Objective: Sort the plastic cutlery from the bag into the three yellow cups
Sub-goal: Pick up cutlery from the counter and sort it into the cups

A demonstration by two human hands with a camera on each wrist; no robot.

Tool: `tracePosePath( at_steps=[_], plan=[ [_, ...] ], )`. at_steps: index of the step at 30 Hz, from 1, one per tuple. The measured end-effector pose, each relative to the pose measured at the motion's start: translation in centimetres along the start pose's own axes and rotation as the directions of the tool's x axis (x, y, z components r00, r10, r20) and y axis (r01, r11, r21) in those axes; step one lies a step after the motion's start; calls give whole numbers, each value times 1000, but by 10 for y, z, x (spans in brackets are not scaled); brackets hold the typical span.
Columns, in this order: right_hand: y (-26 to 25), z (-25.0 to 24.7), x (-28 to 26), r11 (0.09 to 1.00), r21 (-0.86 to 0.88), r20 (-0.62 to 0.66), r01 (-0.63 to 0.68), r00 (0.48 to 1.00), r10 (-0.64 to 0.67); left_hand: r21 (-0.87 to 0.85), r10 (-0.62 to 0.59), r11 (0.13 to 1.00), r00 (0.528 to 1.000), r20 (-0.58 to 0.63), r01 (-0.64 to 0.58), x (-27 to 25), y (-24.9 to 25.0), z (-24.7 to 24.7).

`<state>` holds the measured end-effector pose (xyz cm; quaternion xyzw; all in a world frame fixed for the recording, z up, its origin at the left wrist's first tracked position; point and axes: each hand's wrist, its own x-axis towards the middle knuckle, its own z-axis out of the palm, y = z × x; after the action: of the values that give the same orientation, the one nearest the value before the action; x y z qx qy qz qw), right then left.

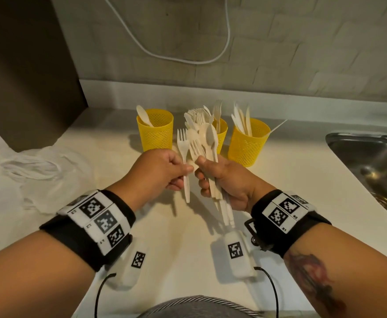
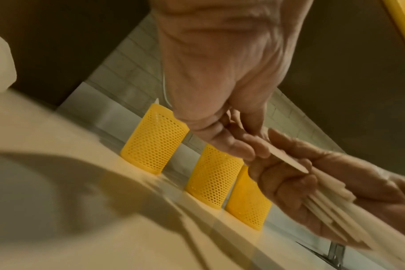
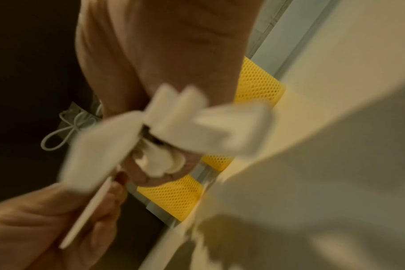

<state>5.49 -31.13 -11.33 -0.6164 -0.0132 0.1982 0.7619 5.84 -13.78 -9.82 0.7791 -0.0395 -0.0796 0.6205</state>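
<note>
Above the table (image 1: pixel 188 237): right hand (image 1: pixel 224 180) grips mixed cutlery bundle (image 1: pixel 205 134); left hand (image 1: pixel 162 171) pinches one fork (image 1: pixel 184 154), apparently separated. Next: drop into middle cup (image 1: pixel 221 134), holding forks.

Your view: a kitchen corner in warm, yellowish light.
You face a pale countertop (image 1: pixel 188 237) that runs back to a wall of grey-white brick-pattern tiles (image 1: pixel 302 53), where a white cable (image 1: pixel 194 61) hangs in a loop. A dark brown panel (image 1: pixel 27 76) stands at your left, and a steel sink (image 1: pixel 376 161) is set into the counter at your right.
</note>
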Motion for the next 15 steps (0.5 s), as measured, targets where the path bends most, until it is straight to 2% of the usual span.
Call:
tracePosePath(
  at_steps=[4, 7, 9, 12, 15],
  plan=[
    [-7, 10, 1, 995, -16, -12, 97, 995, -97, 117, 62, 991, 998, 5, -63, 4, 6, 6],
    [-10, 17, 3, 979, -90, 27, 186, 983, -184, 271, 134, 951, 988, 75, -150, 5, 17, 5],
    [-13, 20, 4, 971, -105, 13, 214, 977, -213, 291, 161, 940, 983, 91, -181, 6, 22, 2],
    [-24, 22, 5, 947, -174, -94, 269, 953, -288, 110, 182, 976, 981, 60, -188, 8, 24, -1],
    [-45, 25, 7, 895, -250, -203, 370, 883, -422, -202, 131, 969, 989, -68, -143, 8, 30, 1]
  ],
)
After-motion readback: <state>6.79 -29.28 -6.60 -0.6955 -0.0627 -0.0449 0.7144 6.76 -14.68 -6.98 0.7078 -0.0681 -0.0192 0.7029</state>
